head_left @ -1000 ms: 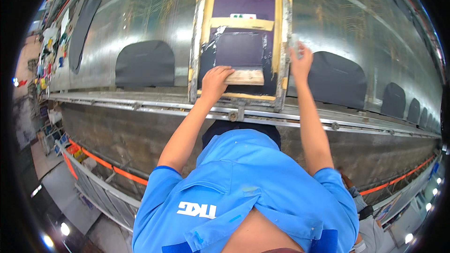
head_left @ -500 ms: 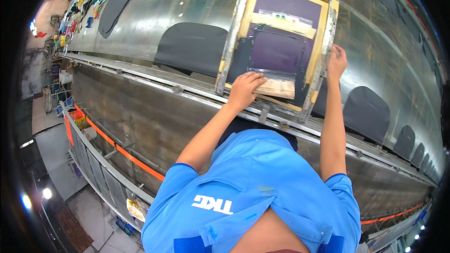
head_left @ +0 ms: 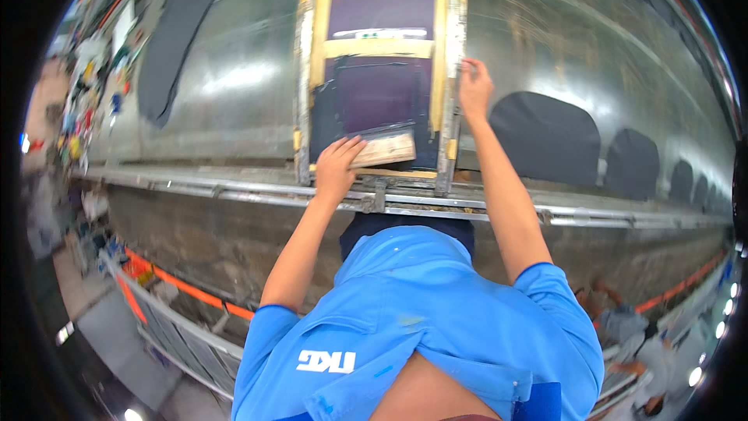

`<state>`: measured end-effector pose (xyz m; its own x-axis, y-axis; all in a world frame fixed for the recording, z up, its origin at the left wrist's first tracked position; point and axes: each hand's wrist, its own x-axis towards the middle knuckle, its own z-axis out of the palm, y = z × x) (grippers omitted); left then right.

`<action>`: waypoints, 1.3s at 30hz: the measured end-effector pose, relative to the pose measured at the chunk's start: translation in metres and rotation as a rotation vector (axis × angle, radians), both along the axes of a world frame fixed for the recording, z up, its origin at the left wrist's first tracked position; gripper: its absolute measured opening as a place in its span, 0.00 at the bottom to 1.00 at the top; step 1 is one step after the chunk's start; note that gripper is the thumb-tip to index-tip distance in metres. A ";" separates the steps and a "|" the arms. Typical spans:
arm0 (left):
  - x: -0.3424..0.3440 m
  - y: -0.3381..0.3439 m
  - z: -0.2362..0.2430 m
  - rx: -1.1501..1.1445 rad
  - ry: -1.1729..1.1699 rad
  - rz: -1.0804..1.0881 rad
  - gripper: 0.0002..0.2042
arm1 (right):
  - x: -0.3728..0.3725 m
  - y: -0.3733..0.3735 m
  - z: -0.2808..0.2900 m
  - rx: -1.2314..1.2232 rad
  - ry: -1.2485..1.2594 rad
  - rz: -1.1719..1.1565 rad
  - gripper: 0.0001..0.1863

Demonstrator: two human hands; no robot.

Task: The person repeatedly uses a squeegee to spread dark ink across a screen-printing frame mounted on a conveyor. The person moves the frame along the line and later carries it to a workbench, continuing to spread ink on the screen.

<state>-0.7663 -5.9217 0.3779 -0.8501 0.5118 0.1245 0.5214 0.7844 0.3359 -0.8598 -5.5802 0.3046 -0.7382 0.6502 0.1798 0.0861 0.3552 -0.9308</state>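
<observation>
Frame, one: laid flat on the metal table point(head_left: 249, 47), bordered inside with yellow tape; a purple-dark panel point(head_left: 380, 93) is enclosed, crossed above by a yellow strip point(head_left: 378, 48).
Wooden block point(head_left: 389, 148), one: placed inside the frame point(head_left: 305, 70) at its near end, slightly tilted, right end higher.
Left hand point(head_left: 335, 170): closed over the left end of the block, which is held from above; its thumb cannot be made out.
Right hand point(head_left: 474, 92): set at the frame's right side, fingers bunched; whether the side is pinched or only touched cannot be told. The block is well apart from this hand, lower and to its left.
Step, as judged: the block is being handled at the panel's near edge. For any further move, an even grip and a steadied frame are called for.
Grey piece point(head_left: 545, 134): laid right of the frame.
</observation>
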 end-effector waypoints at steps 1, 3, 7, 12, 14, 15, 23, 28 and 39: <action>0.000 -0.003 -0.002 0.026 -0.004 -0.026 0.31 | -0.002 -0.002 -0.002 -0.026 -0.032 -0.044 0.12; 0.006 -0.018 0.000 0.021 0.025 -0.074 0.31 | -0.008 -0.004 -0.007 0.078 0.168 -0.058 0.12; 0.016 -0.029 0.002 0.004 0.033 -0.143 0.30 | -0.012 -0.003 -0.009 0.025 -0.097 -0.068 0.12; -0.001 -0.012 0.008 -0.006 0.108 -0.116 0.28 | 0.009 0.010 0.004 0.053 -0.206 0.029 0.13; -0.037 0.000 0.009 0.002 0.127 -0.096 0.25 | 0.013 0.018 0.022 0.287 -0.346 0.124 0.16; -0.060 0.006 0.010 0.024 0.127 -0.095 0.24 | 0.013 0.019 0.034 0.518 -0.450 0.118 0.19; -0.164 0.038 0.023 0.164 -0.001 -0.110 0.19 | 0.008 -0.051 0.108 0.765 -0.312 0.691 0.23; -0.114 0.021 0.007 0.041 0.028 -0.086 0.23 | 0.055 -0.080 0.080 0.780 -0.306 0.662 0.31; -0.131 0.021 0.012 0.130 0.064 -0.106 0.23 | 0.046 -0.077 0.086 0.757 -0.215 0.584 0.30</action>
<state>-0.8976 -5.9012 0.3899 -0.7805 0.5740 0.2476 0.6223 0.6761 0.3944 -0.8138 -5.6575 0.3904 -0.9730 -0.0597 0.2231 -0.1520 0.8928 -0.4240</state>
